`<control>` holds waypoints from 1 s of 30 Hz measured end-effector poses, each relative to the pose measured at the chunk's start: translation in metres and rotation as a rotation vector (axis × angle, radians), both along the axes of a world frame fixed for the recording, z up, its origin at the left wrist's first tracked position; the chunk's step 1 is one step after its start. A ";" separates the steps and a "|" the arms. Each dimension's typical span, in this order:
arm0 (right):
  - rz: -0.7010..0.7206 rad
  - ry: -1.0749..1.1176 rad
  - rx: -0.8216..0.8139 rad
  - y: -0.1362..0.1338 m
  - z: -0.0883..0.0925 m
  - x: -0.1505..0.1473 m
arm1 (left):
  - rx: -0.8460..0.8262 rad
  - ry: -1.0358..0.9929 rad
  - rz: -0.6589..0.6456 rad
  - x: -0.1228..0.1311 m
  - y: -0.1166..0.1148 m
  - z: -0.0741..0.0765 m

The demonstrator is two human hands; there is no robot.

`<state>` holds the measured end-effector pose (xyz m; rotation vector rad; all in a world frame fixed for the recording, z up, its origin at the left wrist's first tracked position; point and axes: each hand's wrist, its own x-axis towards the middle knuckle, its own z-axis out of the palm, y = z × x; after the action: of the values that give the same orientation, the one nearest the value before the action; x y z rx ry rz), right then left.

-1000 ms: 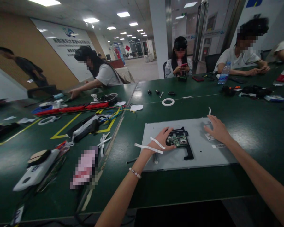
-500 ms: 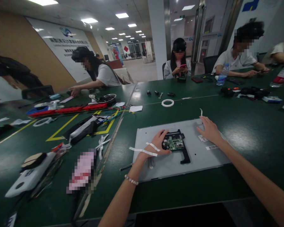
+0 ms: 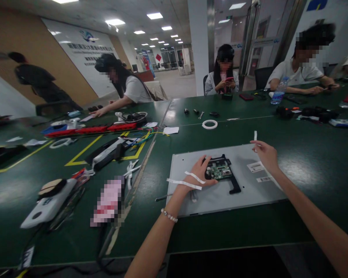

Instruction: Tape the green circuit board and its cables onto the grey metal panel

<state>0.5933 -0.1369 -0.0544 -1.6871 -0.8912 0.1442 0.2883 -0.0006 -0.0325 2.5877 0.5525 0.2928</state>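
Observation:
A green circuit board point(image 3: 220, 172) in a black plastic bracket point(image 3: 234, 187) lies on a flat grey metal panel point(image 3: 211, 202). My left hand point(image 3: 197, 172) is around the board's left side, fingers at its upper edge and thumb along its lower edge. White tape strips point(image 3: 184, 184) cling to the back of this hand and the wrist. Over the panel's far right part, my right hand point(image 3: 266, 154) pinches a short strip of white tape point(image 3: 255, 136) that sticks up from the fingertips. Paper labels point(image 3: 255, 166) are on the panel below that hand.
A white tape roll point(image 3: 209, 124) lies beyond the panel, with a small wrench point(image 3: 201, 115) behind it. Left are a pink pouch-like thing point(image 3: 108, 200), a white device point(image 3: 49, 202) and red strips with cables point(image 3: 92, 129). Several people sit around the green table point(image 3: 243, 227).
My right hand has lifted off the panel's far edge, with the tape strip now upright in its pinch. My left hand stays at the circuit board. The camera view has shifted slightly left.

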 end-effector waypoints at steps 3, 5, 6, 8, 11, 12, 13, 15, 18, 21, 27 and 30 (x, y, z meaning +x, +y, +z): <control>0.254 0.297 0.073 0.002 0.016 -0.020 | 0.006 -0.001 -0.009 0.000 0.000 -0.001; 0.437 0.445 0.109 0.000 0.024 -0.036 | 0.001 -0.012 -0.011 -0.001 0.000 -0.001; 0.498 0.501 0.107 -0.001 0.027 -0.044 | -0.002 -0.015 -0.009 -0.001 0.000 -0.001; 0.558 0.575 0.079 -0.005 0.031 -0.056 | -0.005 -0.016 -0.003 -0.001 0.000 -0.002; 0.548 0.647 0.027 -0.009 0.029 -0.064 | -0.001 -0.021 -0.003 -0.002 0.000 -0.003; 0.530 0.669 0.017 -0.010 0.028 -0.065 | 0.000 -0.024 -0.003 -0.002 0.000 -0.003; 0.511 0.691 0.009 -0.010 0.027 -0.065 | -0.002 -0.024 -0.005 -0.002 0.000 -0.003; 0.486 0.725 -0.001 -0.011 0.024 -0.064 | 0.001 -0.025 -0.005 -0.002 0.000 -0.003; 0.510 0.735 -0.028 -0.012 0.023 -0.064 | 0.027 -0.083 0.000 0.001 -0.002 0.003; 0.563 0.675 -0.097 -0.015 0.026 -0.069 | 0.032 -0.248 0.025 0.008 -0.009 0.014; 0.702 0.461 -0.252 -0.022 0.039 -0.081 | -0.117 -0.404 0.036 0.022 -0.041 0.036; 0.786 0.449 -0.316 -0.025 0.045 -0.084 | -0.164 -0.326 0.067 0.026 -0.054 0.039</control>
<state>0.5095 -0.1623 -0.0092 -1.4022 -1.1719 1.1959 0.3139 -0.0542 0.0062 2.3033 0.5201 0.6501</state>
